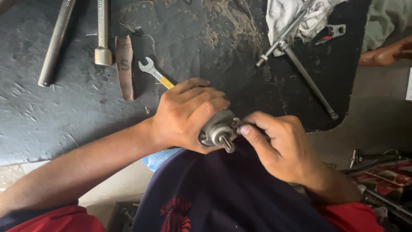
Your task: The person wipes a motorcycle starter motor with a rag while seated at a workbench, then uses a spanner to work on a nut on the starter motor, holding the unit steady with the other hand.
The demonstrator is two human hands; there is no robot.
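My left hand (184,114) is wrapped around a small grey metal motor housing (217,129) with a short splined shaft pointing toward me. My right hand (277,144) pinches at the housing's mounting ear on its right side with thumb and forefinger. Both hands hover over my lap, above dark blue cloth (223,193). What the right fingers pinch is too small to make out.
A dark rubber mat (64,107) holds an open-end spanner with a yellow handle (153,72), two long socket bars (56,43), a strip of sandpaper (125,64), a cross wrench (296,56) and a white rag (292,15). Another person's hand (388,53) rests at far right.
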